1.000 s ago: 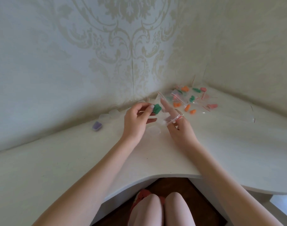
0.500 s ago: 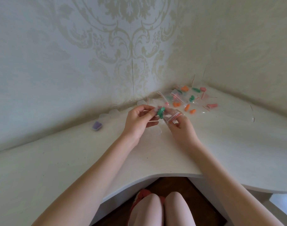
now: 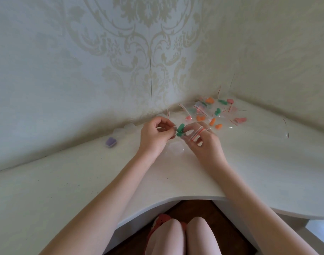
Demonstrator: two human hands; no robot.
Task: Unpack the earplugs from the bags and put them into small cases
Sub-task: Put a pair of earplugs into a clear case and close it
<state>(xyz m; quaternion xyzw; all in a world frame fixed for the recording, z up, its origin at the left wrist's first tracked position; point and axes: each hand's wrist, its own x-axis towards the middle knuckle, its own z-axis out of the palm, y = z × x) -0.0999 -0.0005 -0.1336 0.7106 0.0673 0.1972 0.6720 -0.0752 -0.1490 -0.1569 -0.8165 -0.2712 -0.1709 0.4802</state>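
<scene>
Fingers hide part of the small clear bag (image 3: 193,134) pinched in the right hand (image 3: 203,142); the left hand (image 3: 153,137) pinches two green earplugs (image 3: 180,130) at its mouth, above the surface (image 3: 84,181). One clear case (image 3: 176,148) below is faint. Bagged earplugs (image 3: 212,112) behind overlap, uncountable; one purple-filled case (image 3: 111,142) sits left.

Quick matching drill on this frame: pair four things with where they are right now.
Things:
1. green earplugs
2. purple case
3. pile of bagged earplugs
4. clear round case

Places:
A. table's far corner
B. between both hands' fingertips
C. on table, left of left hand
D. on table below right hand

Pairs: 1-B, 2-C, 3-A, 4-D
</scene>
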